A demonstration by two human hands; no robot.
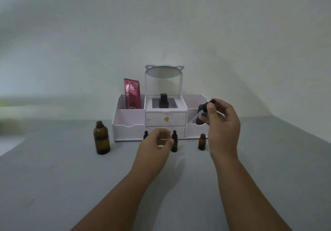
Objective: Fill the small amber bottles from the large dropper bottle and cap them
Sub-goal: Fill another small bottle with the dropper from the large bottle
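The large amber bottle (pixel 101 139) stands uncapped on the grey table at the left. My right hand (pixel 223 123) is raised at the right and pinches the black dropper (pixel 206 108), whose glass pipette (pixel 194 118) slants down to the left. My left hand (pixel 155 142) hovers low in the middle with loosely curled fingers, and nothing shows plainly in them. Right beside it stands a small amber bottle (pixel 174 141) with a black cap. Another capped small bottle (pixel 145 134) is half hidden behind that hand. A third small amber bottle (pixel 202 141) stands uncapped under my right hand.
A white desk organizer (pixel 129 128) with two drawers, side bins and a small mirror (pixel 163 71) stands against the wall behind the bottles. A red sachet (pixel 132 92) leans in its left bin. A dark object (pixel 163 101) sits in its middle tray.
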